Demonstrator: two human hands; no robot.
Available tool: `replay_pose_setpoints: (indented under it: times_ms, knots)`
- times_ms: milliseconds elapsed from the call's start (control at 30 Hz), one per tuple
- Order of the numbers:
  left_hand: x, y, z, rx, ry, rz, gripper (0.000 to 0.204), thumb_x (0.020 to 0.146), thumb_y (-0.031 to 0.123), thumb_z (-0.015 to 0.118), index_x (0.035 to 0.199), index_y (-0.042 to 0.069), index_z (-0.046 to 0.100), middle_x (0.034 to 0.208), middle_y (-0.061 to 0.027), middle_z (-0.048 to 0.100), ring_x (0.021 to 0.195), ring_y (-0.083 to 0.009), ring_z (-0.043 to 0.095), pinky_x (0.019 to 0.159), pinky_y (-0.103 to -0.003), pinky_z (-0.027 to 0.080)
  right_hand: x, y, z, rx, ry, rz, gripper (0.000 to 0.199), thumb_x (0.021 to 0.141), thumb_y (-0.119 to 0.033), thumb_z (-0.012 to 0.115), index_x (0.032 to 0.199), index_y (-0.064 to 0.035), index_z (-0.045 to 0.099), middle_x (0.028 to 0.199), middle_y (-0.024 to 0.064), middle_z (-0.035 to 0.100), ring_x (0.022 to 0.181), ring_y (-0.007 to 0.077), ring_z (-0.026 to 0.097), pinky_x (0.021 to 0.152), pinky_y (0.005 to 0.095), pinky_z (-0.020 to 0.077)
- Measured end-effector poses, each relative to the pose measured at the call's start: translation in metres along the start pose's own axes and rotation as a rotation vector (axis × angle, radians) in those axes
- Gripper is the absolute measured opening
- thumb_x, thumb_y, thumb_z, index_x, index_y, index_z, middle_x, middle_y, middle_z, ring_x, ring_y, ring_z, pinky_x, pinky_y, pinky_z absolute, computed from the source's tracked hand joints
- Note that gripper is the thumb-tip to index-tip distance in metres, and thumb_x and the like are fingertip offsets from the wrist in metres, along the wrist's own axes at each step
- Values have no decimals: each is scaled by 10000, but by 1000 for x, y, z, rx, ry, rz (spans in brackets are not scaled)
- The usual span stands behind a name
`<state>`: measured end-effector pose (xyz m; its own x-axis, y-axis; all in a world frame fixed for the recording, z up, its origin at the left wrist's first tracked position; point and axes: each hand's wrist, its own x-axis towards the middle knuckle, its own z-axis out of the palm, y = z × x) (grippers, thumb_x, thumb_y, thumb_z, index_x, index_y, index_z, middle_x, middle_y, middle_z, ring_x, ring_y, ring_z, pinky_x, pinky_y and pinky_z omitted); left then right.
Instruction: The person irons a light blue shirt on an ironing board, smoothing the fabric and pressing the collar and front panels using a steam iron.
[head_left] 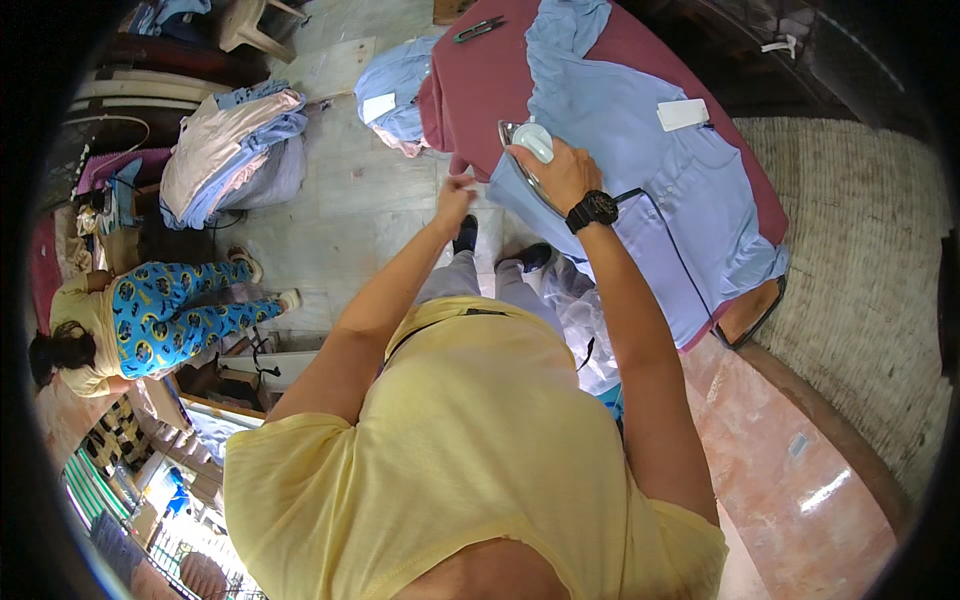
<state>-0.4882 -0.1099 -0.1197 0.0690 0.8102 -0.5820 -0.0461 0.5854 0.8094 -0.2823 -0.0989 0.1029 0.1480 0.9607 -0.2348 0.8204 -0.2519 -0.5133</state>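
Note:
My right hand (562,175), with a black watch at its wrist, is closed around the handle of a clothes iron (533,142). The iron rests near the left edge of a light blue shirt (630,110), which lies spread over a red-covered ironing board (480,85). A white tag (684,114) lies on the shirt. My left hand (455,203) hovers by the board's near left corner, just left of the shirt's edge. Its fingers are curled; whether something is in them is hidden.
Thread snips (478,28) lie at the board's far left. Folded blue garments (392,90) are piled beside it, and a larger clothes stack (235,155) stands further left. At left, another person (165,310) bends over. The iron's black cord (675,245) trails across the shirt.

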Motion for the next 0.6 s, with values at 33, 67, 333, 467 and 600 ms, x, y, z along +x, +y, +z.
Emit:
replay_pose_setpoints:
  times_ms: [33,67,333,467,600]
  knots:
    - [-9,5,10,-1,-113,9,227,873,63,631,1088,8,580,1035,-92,622,891,-168,588,787,-289,473,-2,9,12,-58,19,-63,712,768,-721,628,1003,-55,723,860,265,695,826,434,681,714,490,546]
    - [-14,6,17,-4,-217,19,220,872,65,636,1080,17,585,1036,-86,623,896,-165,586,797,-289,467,-3,3,14,-114,34,-133,708,765,-720,632,990,-55,726,853,263,696,813,431,684,699,488,548]
    - [-6,-1,-23,492,-233,300,196,854,-3,615,1046,36,599,1050,-78,604,903,-176,574,758,-308,462,-12,-3,40,-115,-43,-140,738,760,-744,616,1082,-87,708,830,249,692,766,424,682,698,489,551]
    - [1,19,-49,394,269,526,211,852,-32,579,1056,21,594,1059,-106,603,887,-218,587,751,-310,467,-7,-23,52,-86,-25,-53,749,754,-753,614,1050,-71,709,833,254,689,808,419,680,730,503,540]
    - [34,86,-39,284,298,697,176,905,3,584,1079,-9,607,1042,-124,648,911,-196,623,799,-307,494,-29,-37,54,-101,-137,-95,734,769,-740,611,981,-44,707,855,239,697,855,423,677,774,512,521]
